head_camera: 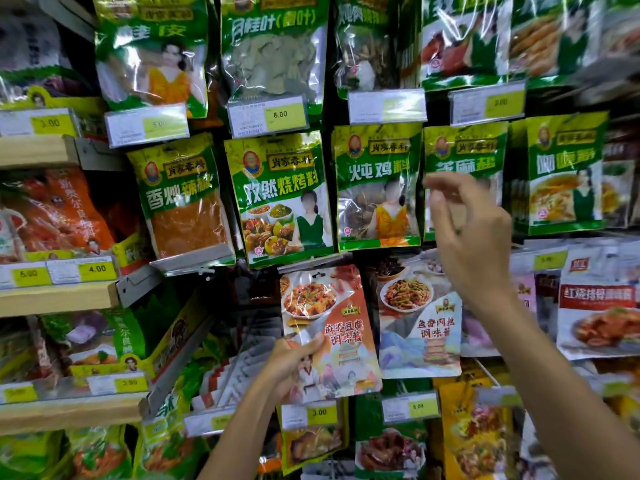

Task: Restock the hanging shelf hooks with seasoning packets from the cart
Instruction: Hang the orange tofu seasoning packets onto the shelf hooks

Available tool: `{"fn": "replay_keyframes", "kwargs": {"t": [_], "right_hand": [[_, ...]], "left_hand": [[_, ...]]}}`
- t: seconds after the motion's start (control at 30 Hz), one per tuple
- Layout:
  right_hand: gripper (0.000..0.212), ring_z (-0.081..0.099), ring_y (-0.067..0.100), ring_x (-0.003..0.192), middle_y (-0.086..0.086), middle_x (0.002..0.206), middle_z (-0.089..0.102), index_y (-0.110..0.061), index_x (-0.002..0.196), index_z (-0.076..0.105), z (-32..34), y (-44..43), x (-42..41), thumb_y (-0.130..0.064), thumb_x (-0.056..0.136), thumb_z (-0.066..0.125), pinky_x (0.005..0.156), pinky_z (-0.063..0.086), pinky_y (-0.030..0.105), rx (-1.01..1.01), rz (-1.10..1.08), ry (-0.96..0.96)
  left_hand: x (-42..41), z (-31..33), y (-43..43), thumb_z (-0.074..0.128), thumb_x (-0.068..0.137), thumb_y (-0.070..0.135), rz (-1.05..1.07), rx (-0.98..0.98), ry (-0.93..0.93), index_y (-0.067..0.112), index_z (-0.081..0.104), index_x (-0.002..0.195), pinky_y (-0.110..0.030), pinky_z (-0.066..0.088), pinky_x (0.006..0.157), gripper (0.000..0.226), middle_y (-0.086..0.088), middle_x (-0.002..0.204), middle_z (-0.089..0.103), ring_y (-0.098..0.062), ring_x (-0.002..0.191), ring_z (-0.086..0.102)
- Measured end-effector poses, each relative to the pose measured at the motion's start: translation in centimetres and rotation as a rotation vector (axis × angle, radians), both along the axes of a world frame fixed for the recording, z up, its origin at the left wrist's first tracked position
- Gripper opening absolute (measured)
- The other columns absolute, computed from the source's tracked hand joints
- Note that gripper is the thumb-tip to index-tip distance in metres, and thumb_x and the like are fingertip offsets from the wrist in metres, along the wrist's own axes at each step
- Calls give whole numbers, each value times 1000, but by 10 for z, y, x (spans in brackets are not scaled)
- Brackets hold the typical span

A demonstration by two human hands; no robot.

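Note:
My left hand (292,362) grips the lower left of a mapo tofu seasoning packet (332,327), held upright against the hook wall below a green cumin barbecue packet (280,199). Its punched top sits near a clear price-tag flap (311,263); whether it hangs on a hook I cannot tell. My right hand (467,230) is raised to the right, fingers spread and curled with nothing in them, in front of a green sesame-salt packet (464,157). A fish-flavoured pork sauce packet (420,323) hangs just right of the held packet. No cart is visible.
Rows of green spice packets hang above with yellow price tags (268,116). Wooden shelves (59,296) with more bags stand at the left. Red and white sauce packets (599,306) hang at the right. Stacked packets (225,379) sit on a lower hook left of my left hand.

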State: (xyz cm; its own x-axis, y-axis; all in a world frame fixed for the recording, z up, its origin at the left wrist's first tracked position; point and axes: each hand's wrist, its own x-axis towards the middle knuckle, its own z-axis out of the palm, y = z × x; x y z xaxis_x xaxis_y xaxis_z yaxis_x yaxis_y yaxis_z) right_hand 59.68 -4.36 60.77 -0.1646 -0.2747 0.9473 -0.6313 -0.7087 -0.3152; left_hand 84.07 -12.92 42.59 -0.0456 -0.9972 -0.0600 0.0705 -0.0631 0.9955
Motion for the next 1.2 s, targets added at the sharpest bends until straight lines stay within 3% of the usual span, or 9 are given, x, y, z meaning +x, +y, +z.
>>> {"fn": "replay_keyframes", "kwargs": {"t": [0.2,0.3,0.37,0.43,0.53,0.63,0.8,1.0,1.2], "right_hand": [[45,36,30,138,15,147,41,-3,141,41,67,-58,19,-23,100,42,115,24,36,-107,-298,313],[47,30,28,141,14,150,35,-5,144,38,80,-81,22,-28,102,35,117,16,33,-100,-390,389],[47,30,27,141,14,150,36,-5,143,38,85,-91,22,-29,103,32,118,14,33,-96,-420,408],[46,35,28,138,15,146,41,-5,141,41,89,-97,21,-30,104,30,117,18,35,-115,-439,401],[47,39,28,133,15,141,46,-6,140,44,94,-100,20,-32,104,28,114,22,35,-133,-448,377],[49,38,27,135,14,142,44,-7,141,43,97,-101,20,-36,104,28,113,22,33,-120,-456,371],[51,37,25,136,13,142,44,-7,140,43,98,-101,20,-38,103,28,114,24,32,-134,-438,365],[49,37,26,135,13,141,45,-7,138,45,99,-104,21,-37,103,28,113,26,33,-138,-463,375],[49,40,27,133,14,138,46,-6,137,46,101,-106,22,-36,102,30,112,29,34,-161,-467,370]], "left_hand": [[-6,-2,-21,81,60,35,82,30,-22,11,51,48,-37,44,83,40,-18,86,64,-26,90,59],[-6,-1,-25,79,65,37,91,18,-53,5,59,62,-38,49,84,38,-14,87,68,-26,85,62],[-3,0,-26,75,62,44,89,0,-49,11,64,61,-32,46,68,35,-5,66,60,-20,67,56],[0,-2,-29,72,68,48,65,-11,11,9,66,85,-26,43,57,43,0,63,55,-15,61,53],[0,-7,-31,69,81,48,160,-9,-28,15,53,114,-30,48,71,50,0,101,63,-14,85,60],[0,-11,-32,70,79,49,294,-57,-150,11,66,89,-26,49,61,39,-5,87,67,-11,74,61],[-5,-15,-38,73,78,45,449,-182,-157,12,44,48,-27,38,56,54,-5,47,48,-16,47,47],[-10,-15,-58,77,73,49,478,-74,-56,16,39,42,-28,38,54,59,0,39,49,-19,46,48],[-11,-11,-71,73,64,61,384,-18,-81,-1,59,69,-35,52,66,64,-11,55,63,-22,54,59]]}}
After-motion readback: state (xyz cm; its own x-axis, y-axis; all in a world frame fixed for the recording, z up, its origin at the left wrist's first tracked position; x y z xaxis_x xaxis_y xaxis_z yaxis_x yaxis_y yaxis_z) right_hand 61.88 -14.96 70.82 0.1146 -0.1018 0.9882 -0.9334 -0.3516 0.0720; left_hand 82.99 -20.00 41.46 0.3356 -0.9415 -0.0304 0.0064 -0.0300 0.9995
